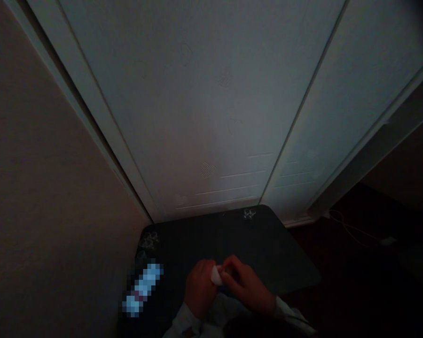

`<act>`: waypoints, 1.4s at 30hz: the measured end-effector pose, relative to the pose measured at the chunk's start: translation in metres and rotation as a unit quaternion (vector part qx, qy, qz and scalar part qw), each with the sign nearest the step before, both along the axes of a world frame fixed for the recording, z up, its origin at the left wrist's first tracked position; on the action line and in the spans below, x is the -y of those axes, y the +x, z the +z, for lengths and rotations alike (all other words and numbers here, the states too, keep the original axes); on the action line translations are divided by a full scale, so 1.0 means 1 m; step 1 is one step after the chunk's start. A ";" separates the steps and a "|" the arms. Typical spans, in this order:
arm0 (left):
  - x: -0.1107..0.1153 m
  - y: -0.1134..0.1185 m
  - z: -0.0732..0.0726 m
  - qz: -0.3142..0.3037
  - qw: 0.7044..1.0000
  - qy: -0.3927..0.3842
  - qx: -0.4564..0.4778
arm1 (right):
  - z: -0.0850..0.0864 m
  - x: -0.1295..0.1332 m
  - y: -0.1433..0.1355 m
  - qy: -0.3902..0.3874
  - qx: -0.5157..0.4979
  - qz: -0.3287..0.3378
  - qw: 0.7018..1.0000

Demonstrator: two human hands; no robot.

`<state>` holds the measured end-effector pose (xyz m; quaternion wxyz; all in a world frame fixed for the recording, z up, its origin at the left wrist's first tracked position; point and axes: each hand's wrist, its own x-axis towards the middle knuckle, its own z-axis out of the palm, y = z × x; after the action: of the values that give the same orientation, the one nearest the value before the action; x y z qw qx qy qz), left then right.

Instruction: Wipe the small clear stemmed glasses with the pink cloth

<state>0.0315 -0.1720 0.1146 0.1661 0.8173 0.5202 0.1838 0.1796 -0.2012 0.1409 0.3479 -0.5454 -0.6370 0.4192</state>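
Observation:
Close to the near edge of a dark table, my left hand [200,285] and my right hand [248,287] meet. Between them shows a small white piece [216,276], perhaps paper or tissue; the dim light hides its exact kind. My left hand is closed around it, fingers curled. The thumb and index finger of my right hand pinch at its right side, touching or nearly touching the left fingers. Whether a smaller thing sits in the right fingertips I cannot make out.
On the dark tabletop [204,239], small clear pieces [249,214] lie at the far edge and more clear pieces [150,240] at the left corner. A bright blurred-out rectangle [143,288] is at the left. White panels [211,108] stand behind; a cable [348,227] lies right.

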 end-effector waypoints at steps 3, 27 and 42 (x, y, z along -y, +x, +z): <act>0.000 -0.001 -0.002 -0.019 0.999 0.045 -0.007 | -0.004 -0.002 -0.005 -0.052 -0.093 -0.061 0.992; 0.002 -0.002 0.008 0.102 0.990 -0.033 0.089 | -0.010 0.012 0.000 0.159 0.090 0.017 0.983; 0.005 -0.008 0.012 0.148 0.859 -0.225 0.436 | -0.027 0.007 -0.019 -0.118 -0.314 -0.030 0.942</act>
<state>0.0233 -0.1769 0.1270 0.5260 0.5072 0.5370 0.4215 0.1602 -0.2081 0.1136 0.4758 -0.4423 -0.4247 0.6306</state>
